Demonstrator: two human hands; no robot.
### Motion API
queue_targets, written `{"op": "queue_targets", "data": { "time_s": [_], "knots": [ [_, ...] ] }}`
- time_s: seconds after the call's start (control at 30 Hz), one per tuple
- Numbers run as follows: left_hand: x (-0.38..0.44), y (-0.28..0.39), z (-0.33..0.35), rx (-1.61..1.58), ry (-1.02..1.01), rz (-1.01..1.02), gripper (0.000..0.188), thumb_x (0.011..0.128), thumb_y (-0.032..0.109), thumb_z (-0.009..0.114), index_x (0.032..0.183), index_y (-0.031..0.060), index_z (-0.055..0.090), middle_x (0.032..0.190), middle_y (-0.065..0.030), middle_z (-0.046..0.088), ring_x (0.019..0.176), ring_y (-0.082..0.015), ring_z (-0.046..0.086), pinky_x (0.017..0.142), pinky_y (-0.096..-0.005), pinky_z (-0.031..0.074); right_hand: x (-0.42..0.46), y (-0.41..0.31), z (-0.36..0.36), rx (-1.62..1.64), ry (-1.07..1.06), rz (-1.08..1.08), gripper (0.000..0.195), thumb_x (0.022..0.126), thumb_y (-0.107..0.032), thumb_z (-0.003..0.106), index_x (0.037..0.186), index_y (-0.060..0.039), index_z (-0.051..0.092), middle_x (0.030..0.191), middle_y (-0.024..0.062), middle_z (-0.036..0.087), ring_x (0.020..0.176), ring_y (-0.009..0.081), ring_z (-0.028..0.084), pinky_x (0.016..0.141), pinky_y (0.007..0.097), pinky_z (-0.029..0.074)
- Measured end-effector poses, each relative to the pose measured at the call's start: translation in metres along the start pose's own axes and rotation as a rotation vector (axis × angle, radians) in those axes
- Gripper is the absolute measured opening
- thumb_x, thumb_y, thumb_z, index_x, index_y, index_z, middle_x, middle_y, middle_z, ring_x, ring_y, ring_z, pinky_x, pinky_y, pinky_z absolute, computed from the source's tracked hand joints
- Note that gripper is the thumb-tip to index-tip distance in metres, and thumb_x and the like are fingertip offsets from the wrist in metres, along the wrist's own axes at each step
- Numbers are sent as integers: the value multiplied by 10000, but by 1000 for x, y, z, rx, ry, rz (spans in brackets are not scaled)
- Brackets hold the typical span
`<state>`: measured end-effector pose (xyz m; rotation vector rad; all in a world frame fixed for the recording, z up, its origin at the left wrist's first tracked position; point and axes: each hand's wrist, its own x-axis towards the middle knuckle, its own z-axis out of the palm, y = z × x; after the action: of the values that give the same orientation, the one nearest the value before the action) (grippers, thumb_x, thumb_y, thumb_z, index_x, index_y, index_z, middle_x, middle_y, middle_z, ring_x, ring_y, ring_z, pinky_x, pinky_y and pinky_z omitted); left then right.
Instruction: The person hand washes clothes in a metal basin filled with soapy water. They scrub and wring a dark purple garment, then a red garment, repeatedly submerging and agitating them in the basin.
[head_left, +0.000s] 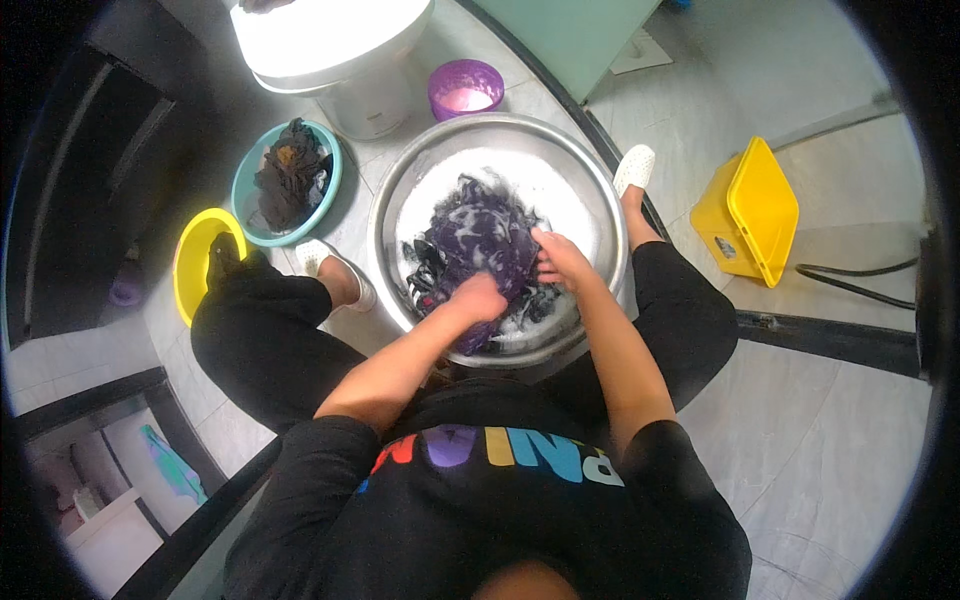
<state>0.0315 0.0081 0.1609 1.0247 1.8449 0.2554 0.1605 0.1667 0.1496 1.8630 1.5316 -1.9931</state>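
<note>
A wide metal basin (384, 247) full of white suds (574, 214) stands between my legs. In it lies a wet, dark purple garment (480, 232) streaked with foam. My left hand (480, 298), slightly blurred, is curled on the garment's near part, its fingertips hidden against the cloth. At the garment's right edge, my right hand (561, 259) has its thumb and fingers apart, touching the foamy cloth. A black-and-white striped cloth (426, 274) shows at the basin's left side.
Left stand a teal basin (238, 196) of dark clothes and a yellow basin (180, 266) with dark cloth. Beyond the metal basin are a purple basket (442, 75) holding white powder and a white toilet (360, 97). A yellow bin (763, 210) and a black hose (855, 283) lie right.
</note>
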Motion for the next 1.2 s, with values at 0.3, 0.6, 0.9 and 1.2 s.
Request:
{"op": "queue_targets", "data": {
  "time_s": [0.3, 0.6, 0.9, 1.2],
  "knots": [
    [-51, 50, -46, 130, 324, 211, 485, 769, 108, 630, 1208, -56, 503, 992, -236, 663, 927, -392, 670, 818, -476, 534, 60, -32, 21, 784, -205, -172, 284, 845, -112, 673, 1098, 9, 625, 1004, 123, 681, 885, 249, 668, 768, 381, 562],
    [-11, -40, 42, 426, 36, -59, 715, 836, 158, 640, 1459, -23, 340, 1044, -210, 643, 898, -337, 701, 731, -420, 575, 125, 18, 3, -582, 507, -664, 590, 804, -272, 697, 1299, 21, 563, 1262, 244, 612, 1151, 385, 597, 1028, 419, 442],
    [-22, -12, 14, 323, -37, -37, 743, 827, 164, 656, 1465, -19, 324, 1067, -229, 641, 895, -358, 698, 760, -428, 572, 130, -7, 43, -846, -344, -692, 435, 754, -269, 697, 1119, -32, 692, 1169, 209, 670, 1123, 359, 617, 1006, 431, 461],
    [-26, -2, -11, -68, 40, -40, 803, 776, 239, 735, 1394, -56, 316, 1041, -275, 651, 974, -418, 658, 835, -470, 536, 102, -93, -31, 498, -61, -495, 216, 769, 25, 657, 983, 0, 659, 869, 81, 672, 741, 169, 649, 661, 267, 527]
  ]
}}
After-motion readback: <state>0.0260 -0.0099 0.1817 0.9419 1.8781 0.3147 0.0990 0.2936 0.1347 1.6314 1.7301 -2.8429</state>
